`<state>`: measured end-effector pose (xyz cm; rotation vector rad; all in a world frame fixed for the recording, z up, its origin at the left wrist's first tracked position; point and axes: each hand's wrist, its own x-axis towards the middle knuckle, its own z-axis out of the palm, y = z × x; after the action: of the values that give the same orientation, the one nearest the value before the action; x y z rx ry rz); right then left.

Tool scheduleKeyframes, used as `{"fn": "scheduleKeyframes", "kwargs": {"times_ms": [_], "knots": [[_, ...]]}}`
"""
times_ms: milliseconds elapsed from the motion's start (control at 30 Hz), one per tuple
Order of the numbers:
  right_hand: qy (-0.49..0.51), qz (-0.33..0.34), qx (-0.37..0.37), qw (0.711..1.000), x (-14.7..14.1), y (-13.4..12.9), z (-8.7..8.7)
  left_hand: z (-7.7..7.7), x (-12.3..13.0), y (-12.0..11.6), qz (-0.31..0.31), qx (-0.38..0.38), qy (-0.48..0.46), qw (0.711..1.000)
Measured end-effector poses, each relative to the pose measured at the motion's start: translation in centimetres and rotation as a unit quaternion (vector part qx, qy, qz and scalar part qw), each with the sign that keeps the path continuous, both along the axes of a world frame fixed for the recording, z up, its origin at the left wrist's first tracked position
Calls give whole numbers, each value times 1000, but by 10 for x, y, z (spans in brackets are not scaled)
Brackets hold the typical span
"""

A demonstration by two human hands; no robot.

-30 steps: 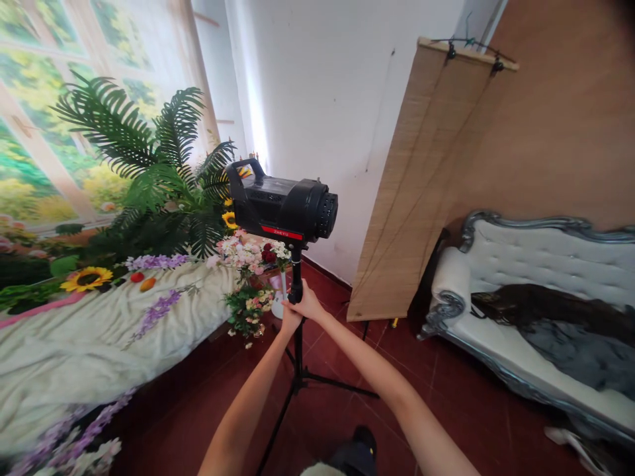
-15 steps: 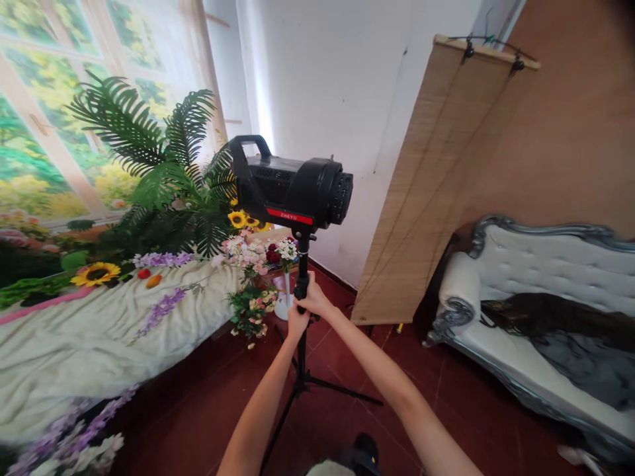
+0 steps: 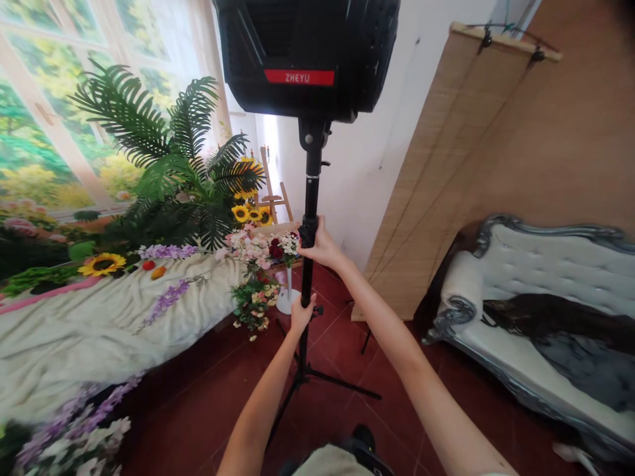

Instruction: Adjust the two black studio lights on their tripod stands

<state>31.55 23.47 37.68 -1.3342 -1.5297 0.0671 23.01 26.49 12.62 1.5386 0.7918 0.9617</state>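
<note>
A black light stand [image 3: 308, 272] rises from the floor on spread tripod legs. On its top sits a large black studio light [image 3: 302, 39] with a red ZHEYU label, partly cut off by the upper edge of the view. My right hand [image 3: 321, 246] is wrapped round the upper part of the pole, at a black locking collar. Lower down, my left hand [image 3: 302, 313] grips the pole beside a small black knob [image 3: 318, 310]. Both hands are closed, and some fingers are hidden behind the pole.
To the left, a bed-like surface with cream cloth [image 3: 198, 311] carries flowers and a palm plant [image 3: 193, 158]. A wooden easel [image 3: 272, 198] stands behind. A bamboo blind [image 3: 421, 178] hangs right of centre, and a white tufted sofa [image 3: 536, 264] is at the right.
The light has risen and looks larger and nearer. My right hand has moved up with the collar, while my left stays low on the pole, so the hands are now apart.
</note>
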Motion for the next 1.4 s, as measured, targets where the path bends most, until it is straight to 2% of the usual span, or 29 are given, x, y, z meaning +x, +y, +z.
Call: {"fn": "scheduleKeyframes", "kwargs": {"times_ms": [100,200,300,433,633,700,767,900,967,1033,1233,1333,1400], "knots": [[3,2,-16,1000,-4,-4,-10,12,-1,-1,-3,10,-13,1000],[7,-19,-35,999,-9,-8,-31,26,0,-1,3,10,-30,1000],[10,-32,-50,998,-12,-11,-52,33,3,-2,14,-15,-22,1000],[13,-30,-62,998,-12,-11,-63,29,7,-1,36,-33,-21,999],[-3,-11,-73,997,-6,-17,-53,16,14,3,71,-3,9,997],[4,14,-87,996,2,-22,-59,13,16,5,73,1,16,997],[28,51,-121,991,13,-29,-76,10,18,5,74,-1,16,997],[61,73,-202,975,30,-48,-135,7,19,6,75,-1,5,997],[60,69,-203,975,31,-60,-161,5,19,7,81,12,3,997],[59,63,-183,979,29,-72,-180,4,20,9,91,24,6,996],[60,19,-172,983,17,-87,-205,3,22,10,97,7,14,995],[135,-43,-159,977,11,-81,-218,3,22,9,89,-13,11,996],[221,-85,-172,956,8,-74,-226,4,21,8,85,-14,9,996]]}}
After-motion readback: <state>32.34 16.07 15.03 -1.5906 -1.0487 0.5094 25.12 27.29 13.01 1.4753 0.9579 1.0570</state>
